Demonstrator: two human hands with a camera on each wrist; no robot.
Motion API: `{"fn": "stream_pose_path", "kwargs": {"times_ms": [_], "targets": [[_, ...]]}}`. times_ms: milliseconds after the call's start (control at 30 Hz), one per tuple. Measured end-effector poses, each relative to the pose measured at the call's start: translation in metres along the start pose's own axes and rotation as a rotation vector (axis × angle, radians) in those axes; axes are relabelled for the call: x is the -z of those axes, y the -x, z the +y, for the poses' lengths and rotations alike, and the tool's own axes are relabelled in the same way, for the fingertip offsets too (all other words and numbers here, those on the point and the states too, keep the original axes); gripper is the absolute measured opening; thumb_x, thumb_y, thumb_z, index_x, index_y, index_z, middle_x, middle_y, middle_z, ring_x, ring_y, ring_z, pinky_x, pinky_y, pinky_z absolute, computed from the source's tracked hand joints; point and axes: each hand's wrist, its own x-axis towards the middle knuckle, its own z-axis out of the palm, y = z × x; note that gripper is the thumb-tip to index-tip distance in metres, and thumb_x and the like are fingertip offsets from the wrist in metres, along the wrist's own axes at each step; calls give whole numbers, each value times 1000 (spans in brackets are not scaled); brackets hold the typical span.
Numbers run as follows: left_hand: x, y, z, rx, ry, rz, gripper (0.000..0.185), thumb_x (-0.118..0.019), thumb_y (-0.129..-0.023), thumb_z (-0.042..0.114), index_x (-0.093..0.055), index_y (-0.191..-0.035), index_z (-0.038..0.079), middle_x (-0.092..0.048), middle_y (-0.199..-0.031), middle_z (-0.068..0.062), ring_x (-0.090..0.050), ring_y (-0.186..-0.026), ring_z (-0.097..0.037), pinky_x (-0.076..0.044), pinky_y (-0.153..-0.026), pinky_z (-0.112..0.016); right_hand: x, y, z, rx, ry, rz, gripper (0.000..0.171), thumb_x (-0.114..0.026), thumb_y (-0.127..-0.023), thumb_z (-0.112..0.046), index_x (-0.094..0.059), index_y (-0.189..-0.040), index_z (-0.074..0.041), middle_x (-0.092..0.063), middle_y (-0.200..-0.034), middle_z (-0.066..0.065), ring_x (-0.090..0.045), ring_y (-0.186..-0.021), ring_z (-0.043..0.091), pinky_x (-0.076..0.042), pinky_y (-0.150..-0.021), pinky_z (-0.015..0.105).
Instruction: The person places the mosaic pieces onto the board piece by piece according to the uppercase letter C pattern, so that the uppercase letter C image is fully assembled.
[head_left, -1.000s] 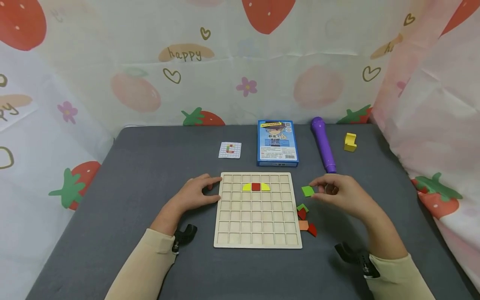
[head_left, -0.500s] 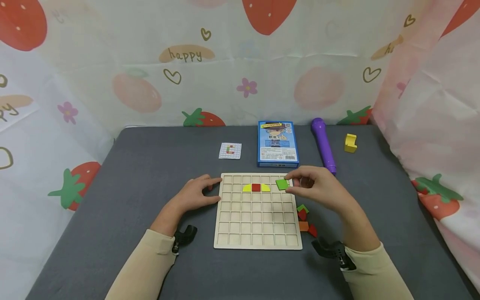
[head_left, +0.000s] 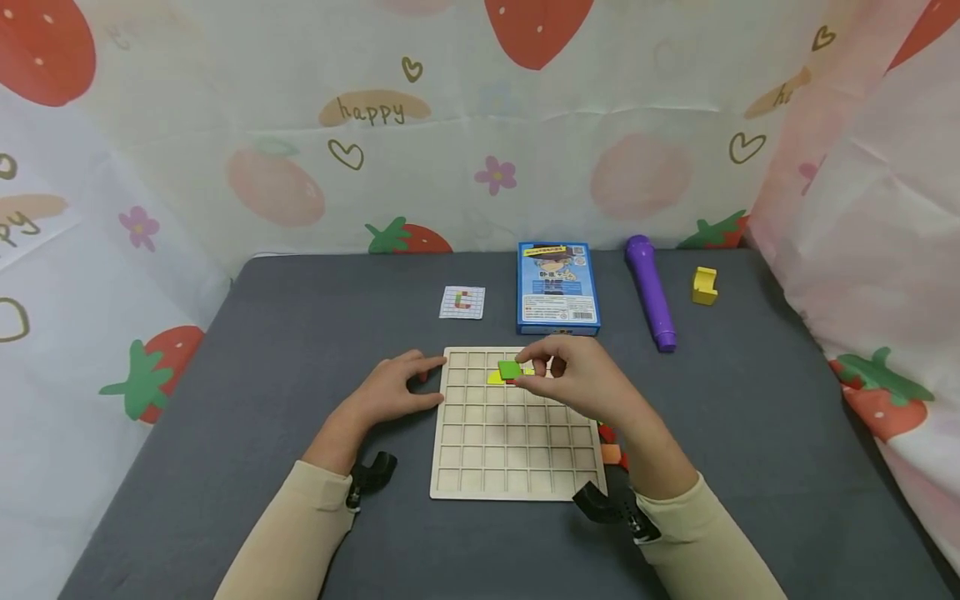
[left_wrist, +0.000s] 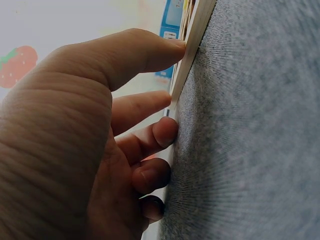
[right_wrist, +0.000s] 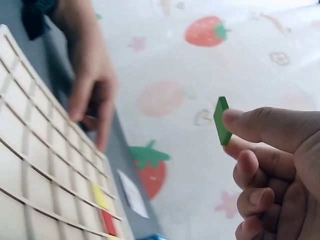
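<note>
Across the whole scene lies a dark grey cloth-covered table [head_left: 300,333], walled at the back and both sides by a pale curtain [head_left: 225,125] printed with strawberries, hearts and the word "happy". At the middle sits a wooden grid board [head_left: 517,450], its far and near edges parallel to the table's front; bare grey cloth runs wide at 9 o'clock and at 3 o'clock of it. The left hand [head_left: 390,392] rests at the board's 9 o'clock edge, thumb and forefinger against the wooden rim and the other fingers loosely bent on the cloth, holding nothing. The right hand [head_left: 581,387] hovers over the board's far rows, its grip narrow, pinching a green square tile [head_left: 510,369] between thumb and forefinger, lifted clear of the grid and right above a yellow piece [head_left: 495,377] already set in the second row. At 4 o'clock of the board, partly hidden by the right forearm, lie loose red and orange pieces [head_left: 609,450]. Beyond the board, toward 12 o'clock, stand a small pattern card [head_left: 462,302], a blue box [head_left: 557,287], a purple pen-like stick [head_left: 651,292] and a yellow block [head_left: 704,286], all well apart from the hands.
</note>
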Motion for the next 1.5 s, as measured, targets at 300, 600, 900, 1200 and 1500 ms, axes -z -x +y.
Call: {"fn": "stream_pose_path", "kwargs": {"times_ms": [300,600,900,1200,1500], "targets": [[-1,2,-4,-10,2,22,59,-79,-90,33,-63,-142,10,-48,-90,3,-39,-71,-12,-34,-70,-33,-52,-15,10,-117,234,-39,21,-81,-88,-26,-79,-104,-11,-55,-70,-7,-47,-59,11,-35,-55,28],[0,1,-1,-21,-1,11,59,-78,-90,34,-63,-142,10,-48,-89,2,-39,-71,-12,-32,-72,-35,-69,-17,30,-156,389,2,19,-79,-86,-21,-80,-101,-10,-58,-69,-9,-51,-64,11,-40,-56,28],[0,0,2,-15,16,17,58,-78,-90,33,-64,-141,10,-48,-89,2,-39,-71,-12,-33,-69,-34,-75,-20,40,-186,384,46,18,-79,-86,-21,-81,-102,-13,-59,-72,-8,-54,-68,12,-42,-55,30],[-3,0,0,0,25,24,57,-79,-90,33,-64,-141,11,-49,-89,2,-39,-71,-13,-34,-69,-33,-80,-21,44,-237,354,116,29,-86,-83,-28,-80,-106,-13,-65,-78,-7,-58,-72,13,-45,-60,32],[-4,-1,-2,-5,14,25,56,-79,-90,32,-64,-140,11,-48,-90,3,-40,-72,-13,-35,-70,-34,-82,-20,45,-225,305,152,20,-86,-84,-26,-82,-100,-15,-67,-79,-7,-58,-71,12,-44,-57,31]]}}
